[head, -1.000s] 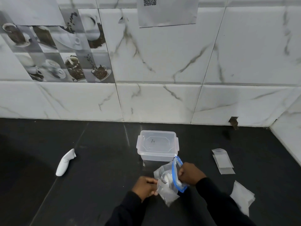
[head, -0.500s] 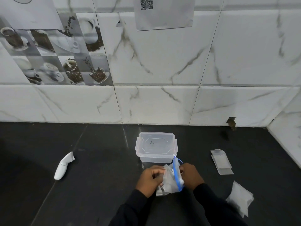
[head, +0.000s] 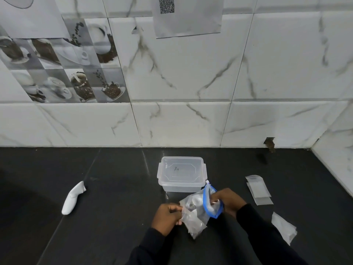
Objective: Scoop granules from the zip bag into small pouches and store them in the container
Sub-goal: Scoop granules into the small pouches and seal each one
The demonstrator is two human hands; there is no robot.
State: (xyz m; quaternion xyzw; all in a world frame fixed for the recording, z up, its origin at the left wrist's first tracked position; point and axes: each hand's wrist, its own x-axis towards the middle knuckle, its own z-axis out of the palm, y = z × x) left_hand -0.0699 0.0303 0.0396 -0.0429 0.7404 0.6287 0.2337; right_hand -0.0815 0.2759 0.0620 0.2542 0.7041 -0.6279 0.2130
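Note:
A clear zip bag (head: 196, 213) with a blue zip rim is held above the black counter, just in front of the clear lidded container (head: 181, 175). My left hand (head: 168, 216) pinches the bag's left side. My right hand (head: 227, 201) grips the blue rim at the bag's mouth, fingers partly inside. Something pale shows through the plastic; I cannot tell whether it is a scoop. Flat small pouches (head: 258, 190) lie to the right of the container.
A white handheld device (head: 73, 197) lies at the left on the black counter (head: 114, 188). A crumpled clear bag (head: 283, 227) rests at the right by my sleeve. The marble-tiled wall runs behind, with a side wall at the far right.
The hands, close together on the bag half a second ago, have drawn apart, and the bag's blue mouth is spread wider. The container and pouches have not moved.

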